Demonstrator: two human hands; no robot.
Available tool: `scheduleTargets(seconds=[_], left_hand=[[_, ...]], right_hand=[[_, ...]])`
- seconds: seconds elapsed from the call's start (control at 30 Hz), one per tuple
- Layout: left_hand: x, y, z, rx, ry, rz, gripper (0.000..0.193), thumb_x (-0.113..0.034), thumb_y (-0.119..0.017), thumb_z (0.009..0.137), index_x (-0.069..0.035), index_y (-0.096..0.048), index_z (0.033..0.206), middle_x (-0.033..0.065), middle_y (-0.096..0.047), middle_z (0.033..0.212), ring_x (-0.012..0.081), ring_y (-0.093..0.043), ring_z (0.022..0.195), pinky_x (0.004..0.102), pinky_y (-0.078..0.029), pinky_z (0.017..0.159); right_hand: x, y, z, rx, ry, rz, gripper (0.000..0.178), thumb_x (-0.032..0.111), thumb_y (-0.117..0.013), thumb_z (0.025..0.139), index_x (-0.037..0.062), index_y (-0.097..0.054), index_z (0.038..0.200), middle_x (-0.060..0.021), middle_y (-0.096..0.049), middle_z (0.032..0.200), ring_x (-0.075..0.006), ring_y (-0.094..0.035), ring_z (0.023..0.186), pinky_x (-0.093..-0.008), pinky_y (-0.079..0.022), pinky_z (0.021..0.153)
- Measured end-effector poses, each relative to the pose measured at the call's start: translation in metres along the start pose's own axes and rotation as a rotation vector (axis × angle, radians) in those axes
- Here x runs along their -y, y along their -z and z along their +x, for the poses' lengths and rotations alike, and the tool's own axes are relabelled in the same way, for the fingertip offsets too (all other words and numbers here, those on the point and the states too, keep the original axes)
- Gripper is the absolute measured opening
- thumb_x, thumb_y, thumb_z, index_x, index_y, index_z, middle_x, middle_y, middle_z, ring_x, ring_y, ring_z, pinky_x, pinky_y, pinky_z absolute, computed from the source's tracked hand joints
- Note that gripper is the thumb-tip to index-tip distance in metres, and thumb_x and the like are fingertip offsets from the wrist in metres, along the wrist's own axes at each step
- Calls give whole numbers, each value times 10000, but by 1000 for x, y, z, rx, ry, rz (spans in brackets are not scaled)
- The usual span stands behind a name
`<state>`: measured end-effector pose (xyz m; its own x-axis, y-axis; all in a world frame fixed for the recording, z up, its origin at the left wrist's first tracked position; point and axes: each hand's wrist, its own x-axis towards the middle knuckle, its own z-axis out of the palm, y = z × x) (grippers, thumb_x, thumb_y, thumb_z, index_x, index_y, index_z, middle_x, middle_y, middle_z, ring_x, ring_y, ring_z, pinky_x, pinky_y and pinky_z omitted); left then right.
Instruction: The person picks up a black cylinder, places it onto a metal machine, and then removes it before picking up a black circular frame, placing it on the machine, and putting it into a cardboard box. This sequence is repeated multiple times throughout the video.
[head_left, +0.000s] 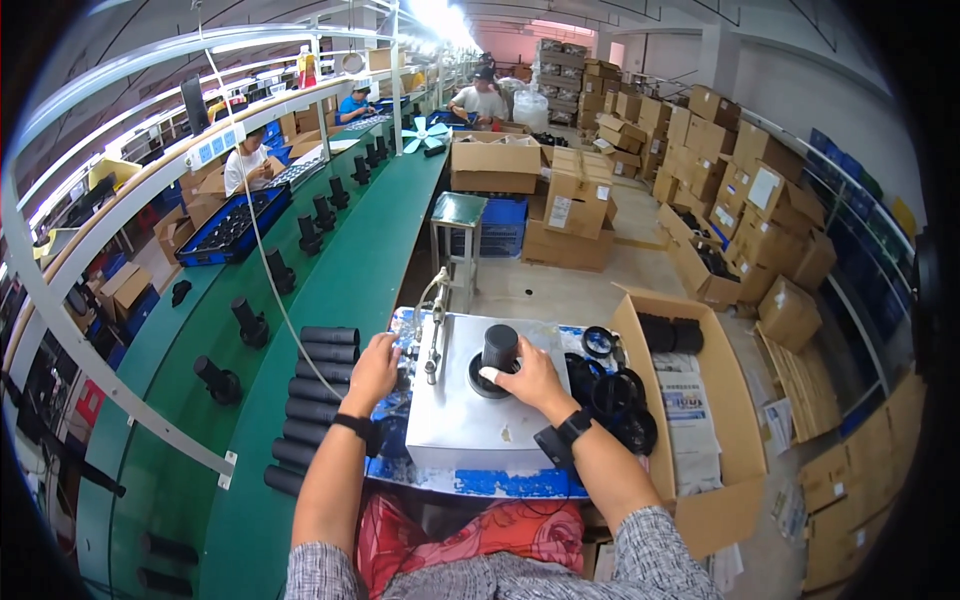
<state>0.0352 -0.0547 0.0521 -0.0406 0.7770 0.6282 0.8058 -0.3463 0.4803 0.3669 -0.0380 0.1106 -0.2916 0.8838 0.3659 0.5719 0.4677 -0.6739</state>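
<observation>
On a silver metal box (455,425) stands a black ribbed cylinder (500,345) with a wider round base. My right hand (530,380) is closed around the base, its thumb lying across the near side. My left hand (374,372) is at the box's left edge, its fingers curled beside small metal fittings; what they hold is hidden. A metal clamp-like fixture (434,340) rises on the box between my hands, with a thin hose at its top. Several black rings (612,395) lie in a pile right of the box.
Black tubes (312,410) are stacked left of my left hand. A green conveyor (190,450) carries several black cylinders with round bases. At right stands an open carton (735,470) holding newspaper and black tubes. A white frame post (130,400) crosses at left. Co-workers sit farther along the line.
</observation>
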Motion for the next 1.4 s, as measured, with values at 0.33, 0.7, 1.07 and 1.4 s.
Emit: scheduleTargets(seconds=[0.33, 0.7, 1.07, 1.4], left_hand=[[63, -31, 18, 526, 273, 139, 338, -261, -582, 1076, -10, -673, 1283, 257, -658, 1326, 471, -641, 1183, 520, -506, 1015], [-124, 89, -63, -101, 325, -435, 293, -14, -619, 999, 24, -632, 1289, 112, -610, 1265, 217, -621, 1172, 301, -493, 991], [-145, 158, -196, -220, 472, -275, 271, -31, -690, 913, -11, -690, 1183, 135, -632, 1184, 179, -571, 863, 289, -472, 751], [-174, 129, -164, -136, -145, -114, 497, -288, -855, 787, -134, -732, 1244, 72, -602, 1200, 280, -618, 995, 453, -493, 860]], right_hand=[[1, -7, -4, -45, -6, 57, 588, 374, -831, 787, 10, -640, 1207, -221, -752, 1121, -419, -719, 1047, -487, -535, 980], [-3, -3, 5, -62, 71, -37, 585, 332, -860, 760, -6, -667, 1197, -213, -746, 1094, -391, -706, 1060, -471, -555, 952], [156, 147, 38, -718, 348, 720, 744, 461, -811, 926, -35, -527, 1402, -170, -659, 1280, -277, -670, 1119, -415, -564, 992], [136, -48, -106, 5, 839, 116, 379, 271, -779, 904, 179, -696, 1262, -41, -729, 1256, -209, -700, 1165, -432, -430, 900]])
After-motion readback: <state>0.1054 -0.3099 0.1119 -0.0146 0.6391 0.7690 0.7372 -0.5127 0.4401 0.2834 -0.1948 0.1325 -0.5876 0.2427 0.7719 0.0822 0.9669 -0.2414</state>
